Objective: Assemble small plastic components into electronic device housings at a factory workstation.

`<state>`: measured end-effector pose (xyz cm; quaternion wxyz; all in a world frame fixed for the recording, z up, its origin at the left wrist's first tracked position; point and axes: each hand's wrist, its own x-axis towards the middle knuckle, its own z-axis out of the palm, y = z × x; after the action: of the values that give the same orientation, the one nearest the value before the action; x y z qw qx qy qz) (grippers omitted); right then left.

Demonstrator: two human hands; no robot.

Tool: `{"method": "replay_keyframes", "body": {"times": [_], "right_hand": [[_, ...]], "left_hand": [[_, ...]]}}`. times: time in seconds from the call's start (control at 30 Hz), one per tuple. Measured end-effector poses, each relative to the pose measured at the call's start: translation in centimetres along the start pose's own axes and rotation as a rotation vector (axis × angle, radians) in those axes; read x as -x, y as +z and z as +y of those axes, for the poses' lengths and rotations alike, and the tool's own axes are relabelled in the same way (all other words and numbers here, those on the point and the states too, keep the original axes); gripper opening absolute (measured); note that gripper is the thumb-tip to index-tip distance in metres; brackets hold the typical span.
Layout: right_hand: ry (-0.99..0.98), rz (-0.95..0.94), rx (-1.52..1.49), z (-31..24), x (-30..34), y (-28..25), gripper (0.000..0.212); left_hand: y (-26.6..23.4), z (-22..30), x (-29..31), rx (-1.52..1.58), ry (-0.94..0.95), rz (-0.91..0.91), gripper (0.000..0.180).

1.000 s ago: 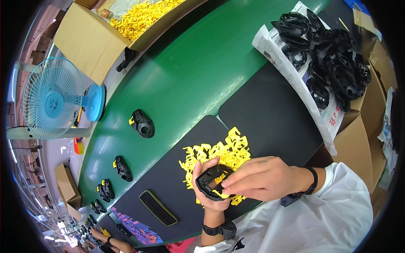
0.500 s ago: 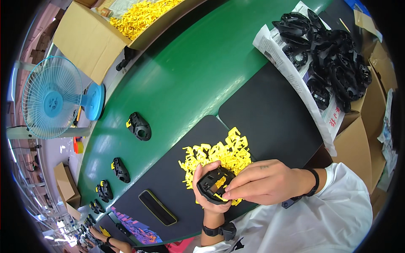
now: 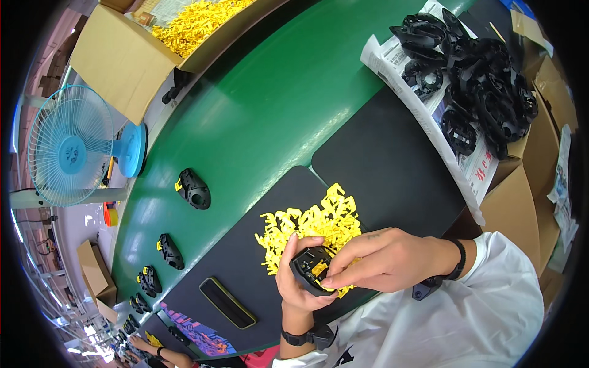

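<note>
My left hand [image 3: 293, 283] cups a black plastic shell part [image 3: 311, 270] with a yellow clip inside it. The fingers of my right hand [image 3: 380, 260] press down on that yellow clip from the right. Both hands hover over a heap of loose yellow clips [image 3: 313, 226] lying on a black mat [image 3: 392, 165]. Finished black shells with yellow inserts [image 3: 194, 189] lie in a row on the green conveyor belt [image 3: 257, 116], running off to the lower left.
A pile of empty black shells [image 3: 478, 80] lies on newspaper at the upper right, beside cardboard boxes. Another cardboard box of yellow clips [image 3: 184, 24] stands at the top. A blue fan [image 3: 73, 150] is at the left. Another person's hand [image 3: 150, 354] shows at the bottom left.
The shells on the belt have drifted toward the lower left. My right hand has shifted slightly on the shell, pressing the yellow clip in.
</note>
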<state>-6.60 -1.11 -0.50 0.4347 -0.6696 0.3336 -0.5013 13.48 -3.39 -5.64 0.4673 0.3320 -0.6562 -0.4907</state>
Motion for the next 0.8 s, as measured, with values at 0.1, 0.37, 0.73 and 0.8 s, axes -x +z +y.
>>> {"method": "replay_keyframes", "body": {"times": [0.1,0.37,0.73,0.8], "right_hand": [[-0.04,-0.014,0.024,-0.1,0.2,0.2,0.038],[-0.132,-0.009,0.29,-0.9,1.3,0.3,0.039],[-0.089,-0.013,0.135,0.3,1.8,-2.0,0.043],[-0.109,0.089,0.259,-0.8,2.0,-3.7,0.042]], "left_hand": [[0.2,0.2,-0.3,-0.005,0.058,0.013,0.105],[0.7,-0.8,-1.0,-0.081,0.288,0.175,0.04],[1.0,1.4,-5.1,-0.273,0.121,-0.072,0.054],[-4.2,-2.4,-7.3,0.054,-0.24,0.191,0.059]]}}
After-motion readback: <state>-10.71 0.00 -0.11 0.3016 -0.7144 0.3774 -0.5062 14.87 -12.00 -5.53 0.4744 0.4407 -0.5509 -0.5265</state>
